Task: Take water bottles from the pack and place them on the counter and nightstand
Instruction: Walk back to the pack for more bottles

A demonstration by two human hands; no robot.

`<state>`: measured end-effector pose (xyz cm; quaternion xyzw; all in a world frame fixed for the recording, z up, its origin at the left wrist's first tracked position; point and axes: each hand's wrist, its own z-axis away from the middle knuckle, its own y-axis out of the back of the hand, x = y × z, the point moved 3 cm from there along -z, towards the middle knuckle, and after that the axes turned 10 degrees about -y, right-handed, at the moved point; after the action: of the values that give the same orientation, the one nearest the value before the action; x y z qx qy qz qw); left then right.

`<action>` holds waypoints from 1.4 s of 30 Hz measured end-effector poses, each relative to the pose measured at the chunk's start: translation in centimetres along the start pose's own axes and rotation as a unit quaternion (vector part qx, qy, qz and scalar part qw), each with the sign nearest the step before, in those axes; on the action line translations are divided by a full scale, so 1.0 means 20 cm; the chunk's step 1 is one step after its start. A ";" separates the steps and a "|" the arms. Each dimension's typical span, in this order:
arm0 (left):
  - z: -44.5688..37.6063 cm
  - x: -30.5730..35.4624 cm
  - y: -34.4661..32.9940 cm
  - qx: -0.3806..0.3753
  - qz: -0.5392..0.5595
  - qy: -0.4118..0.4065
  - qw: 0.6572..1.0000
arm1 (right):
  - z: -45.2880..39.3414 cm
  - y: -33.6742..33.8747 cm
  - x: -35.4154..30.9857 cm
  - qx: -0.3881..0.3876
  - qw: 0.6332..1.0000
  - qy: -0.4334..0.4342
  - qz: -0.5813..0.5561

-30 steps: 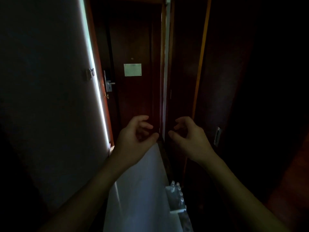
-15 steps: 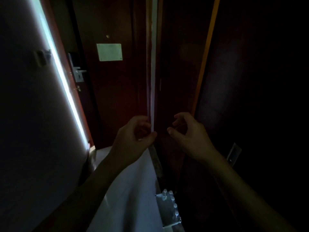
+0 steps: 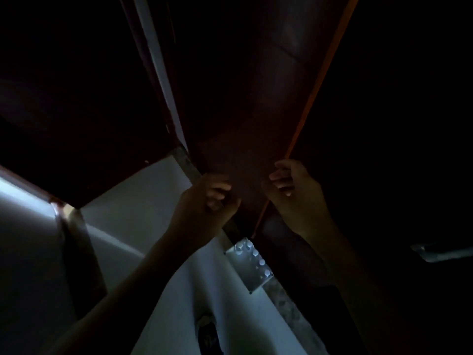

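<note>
It is dim here. Both hands are raised in front of a dark wooden panel (image 3: 243, 103), side by side and a little apart. The left hand (image 3: 204, 201) has its fingers (image 3: 217, 187) curled loosely inward with nothing in them. The right hand (image 3: 294, 193) is the same: fingers bent toward the palm, thumb out, holding nothing. Neither hand plainly touches the wood; in this light I cannot tell for sure.

Below the hands, between the two forearms, sits the pack (image 3: 249, 265) of bottles on the floor (image 3: 230, 316), hard against the foot of the dark panel. Its wrap catches the light, and a row of pale caps (image 3: 261, 262) shows along the edge nearer the right arm. The hands are well above it and apart from it.

The pale floor runs down beneath the left arm. To the left of the left hand a dark door (image 3: 84, 111) stands, with a bright strip of light (image 3: 23, 196) at its lower edge. Off beyond the right arm a small metal handle (image 3: 435, 252) glints in the dark.
</note>
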<state>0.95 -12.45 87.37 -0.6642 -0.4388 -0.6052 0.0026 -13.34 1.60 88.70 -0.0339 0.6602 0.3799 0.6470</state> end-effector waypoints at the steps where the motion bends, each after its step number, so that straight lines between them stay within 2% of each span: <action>1: -0.02 -0.10 -0.06 -0.015 0.011 0.013 1.000 | -0.05 -0.04 0.09 0.011 1.000 -0.014 0.001; 9: 0.02 -0.99 -0.79 -0.089 0.073 0.126 0.985 | -0.33 -0.36 1.02 0.039 0.992 -0.119 0.015; 16: 0.32 -2.00 -1.55 -0.122 0.049 0.178 0.975 | -0.33 -0.72 2.25 0.046 0.972 -0.225 0.042; 22: 0.56 -2.93 -2.15 -0.177 -0.084 0.149 0.969 | -0.32 -1.14 3.30 0.052 0.940 -0.338 -0.015; 28: 0.65 -3.53 -2.64 -0.202 -0.121 0.128 0.964 | -0.35 -1.57 4.09 0.046 0.942 -0.331 0.006; 31: 0.66 -3.71 -2.74 -0.197 -0.118 0.113 0.967 | -0.35 -1.67 4.28 0.081 0.943 -0.322 0.029; 35: 0.64 -3.74 -2.73 -0.181 -0.084 0.112 0.973 | -0.34 -1.69 4.36 0.119 0.933 -0.337 0.032; 39: 0.63 -3.65 -2.64 -0.169 -0.062 0.115 0.977 | -0.33 -1.64 4.25 0.131 0.932 -0.336 0.036; 42: 0.58 -3.44 -2.49 -0.158 -0.029 0.141 0.977 | -0.33 -1.54 4.05 0.127 0.928 -0.348 0.024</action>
<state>-10.86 -15.46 2.44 -0.5514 -0.3520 -0.7542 -0.0578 -15.26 12.34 2.44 0.1992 0.4366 0.2964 0.8257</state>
